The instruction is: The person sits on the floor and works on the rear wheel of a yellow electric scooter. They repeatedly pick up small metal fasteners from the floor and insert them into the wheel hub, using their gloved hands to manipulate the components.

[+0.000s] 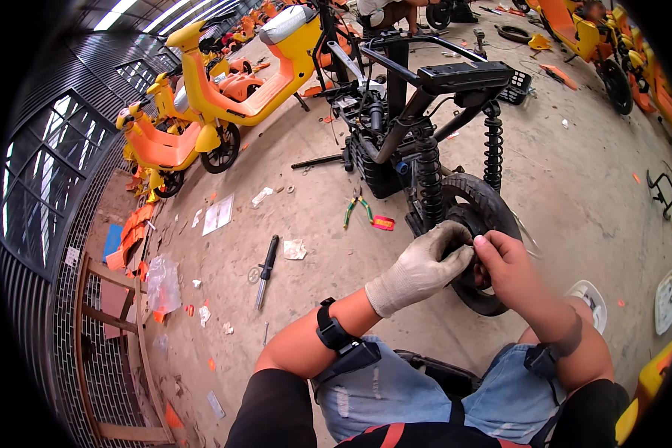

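Observation:
My left hand (418,270), in a whitish work glove, and my bare right hand (506,267) meet in front of the rear wheel (479,205) of a stripped black scooter frame (407,112). Fingers and thumb of each hand are pinched together, the fingertips almost touching. Whatever lies between them is too small or hidden to make out. Behind the hands, the tire and hub are partly covered. Black coil-spring shock absorbers (429,173) rise on both sides of the wheel.
Green-handled pliers (358,207) lie on the concrete beside a small red packet (384,222). Further left is a loose shock absorber or fork tube (267,270). Yellow and orange scooters (239,82) stand at the far left. A wooden frame (89,336) leans at the left.

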Demonstrator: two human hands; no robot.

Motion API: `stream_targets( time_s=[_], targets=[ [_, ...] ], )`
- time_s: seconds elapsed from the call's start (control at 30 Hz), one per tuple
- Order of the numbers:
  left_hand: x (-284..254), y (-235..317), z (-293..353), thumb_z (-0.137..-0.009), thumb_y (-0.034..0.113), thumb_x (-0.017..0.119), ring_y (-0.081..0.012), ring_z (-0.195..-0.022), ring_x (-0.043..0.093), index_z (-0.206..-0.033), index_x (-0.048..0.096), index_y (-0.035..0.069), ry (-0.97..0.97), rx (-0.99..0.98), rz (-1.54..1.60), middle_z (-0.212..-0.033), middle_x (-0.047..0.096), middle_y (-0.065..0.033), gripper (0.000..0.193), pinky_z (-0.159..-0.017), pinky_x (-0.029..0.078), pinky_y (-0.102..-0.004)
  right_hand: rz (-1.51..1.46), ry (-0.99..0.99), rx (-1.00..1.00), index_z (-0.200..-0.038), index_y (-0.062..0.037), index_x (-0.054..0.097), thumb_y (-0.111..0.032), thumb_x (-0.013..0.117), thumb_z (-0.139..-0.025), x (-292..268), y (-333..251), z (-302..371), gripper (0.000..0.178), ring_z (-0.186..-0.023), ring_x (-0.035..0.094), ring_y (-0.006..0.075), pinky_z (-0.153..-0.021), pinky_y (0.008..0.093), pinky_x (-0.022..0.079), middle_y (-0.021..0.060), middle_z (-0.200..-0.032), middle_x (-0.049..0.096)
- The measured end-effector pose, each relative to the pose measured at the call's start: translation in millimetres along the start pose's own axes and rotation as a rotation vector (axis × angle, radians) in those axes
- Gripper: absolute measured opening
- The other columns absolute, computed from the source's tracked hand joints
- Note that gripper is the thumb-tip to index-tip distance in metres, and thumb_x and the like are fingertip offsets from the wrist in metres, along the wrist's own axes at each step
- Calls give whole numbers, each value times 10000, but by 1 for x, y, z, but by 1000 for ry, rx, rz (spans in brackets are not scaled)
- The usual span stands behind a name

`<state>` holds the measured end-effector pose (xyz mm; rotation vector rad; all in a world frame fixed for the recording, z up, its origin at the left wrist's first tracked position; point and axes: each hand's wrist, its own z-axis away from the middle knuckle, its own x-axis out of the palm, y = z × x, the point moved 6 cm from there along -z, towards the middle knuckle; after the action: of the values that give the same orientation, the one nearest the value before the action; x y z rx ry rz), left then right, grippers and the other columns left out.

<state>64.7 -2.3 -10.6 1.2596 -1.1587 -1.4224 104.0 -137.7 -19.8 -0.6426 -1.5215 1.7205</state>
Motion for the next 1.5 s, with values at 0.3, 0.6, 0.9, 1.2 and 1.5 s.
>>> stream_targets(
  time_s=[0.3,0.6,0.9,1.2,1.5],
  targets=[
    [5,3,1,-955,162,619,-94,-967,557,-1186,528,5,-37,-36,17,-1042,594,-53,294,-856,488,-268,28,7,-27,-851,-8,580,-274,524,-1019,-2,2,-1,320,-602,544,87,-555,261,446,5,-691,560],
    [2,0,1,-967,178,609,-88,-959,552,-1177,535,9,-23,-29,-14,-1026,592,-44,279,-854,484,-266,46,16,-36,-854,-7,588,-278,534,-1014,-3,2,-2,319,-605,551,86,-560,262,450,8,-687,569],
    [4,4,2,-983,198,592,-86,-947,548,-1156,549,13,-42,-34,12,-1003,602,-40,257,-844,479,-262,42,22,-43,-846,-8,586,-274,538,-1011,-3,2,-3,317,-602,554,89,-560,262,451,9,-685,566],
    [-1,4,2,-992,247,560,-147,-875,590,-1114,573,-2,35,23,-53,-943,620,-100,278,-810,491,-301,41,37,-31,-837,-12,580,-270,550,-1004,-5,0,-3,309,-590,547,88,-546,260,436,3,-682,555],
    [0,9,5,-1031,306,494,-102,-754,557,-1135,564,22,-5,-24,-137,-819,592,-32,310,-691,480,-270,64,35,-10,-838,-9,582,-267,548,-1005,-4,-6,1,309,-604,548,84,-552,258,432,4,-695,558]
  ],
)
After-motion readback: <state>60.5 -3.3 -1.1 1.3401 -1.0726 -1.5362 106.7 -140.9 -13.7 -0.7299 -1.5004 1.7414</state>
